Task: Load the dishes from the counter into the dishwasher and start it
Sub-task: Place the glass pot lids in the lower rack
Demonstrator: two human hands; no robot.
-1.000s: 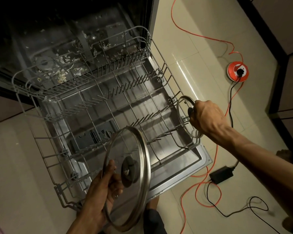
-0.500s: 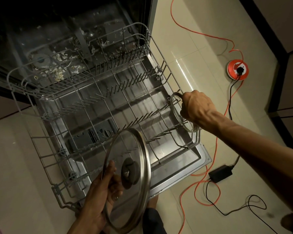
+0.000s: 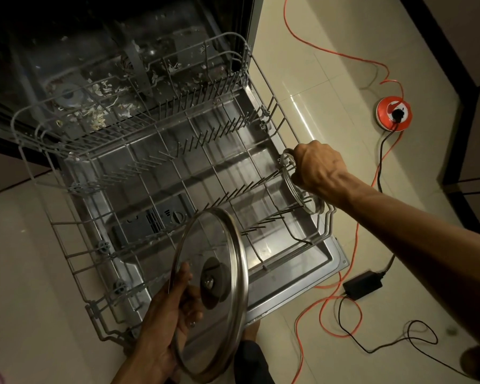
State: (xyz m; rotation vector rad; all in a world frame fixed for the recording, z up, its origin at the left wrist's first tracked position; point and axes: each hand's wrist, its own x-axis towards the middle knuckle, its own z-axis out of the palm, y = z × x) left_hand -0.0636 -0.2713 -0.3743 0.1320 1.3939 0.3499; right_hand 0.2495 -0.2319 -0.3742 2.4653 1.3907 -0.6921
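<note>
A small glass lid (image 3: 302,187) stands on edge among the tines at the lower rack's (image 3: 155,173) right side, gripped by the right hand (image 3: 316,167). Over the rack's front edge, the left hand (image 3: 172,322) holds a bigger steel-rimmed lid (image 3: 214,289) — fingers curled round its rim.

The scene is dim and warm-toned. The dishwasher cavity (image 3: 100,51) at far left falls almost black, while the floor tiles (image 3: 311,87) at far right catch a pale streak of glare. Straight lines bow toward the edges, and fine detail looks soft and grainy throughout.
</note>
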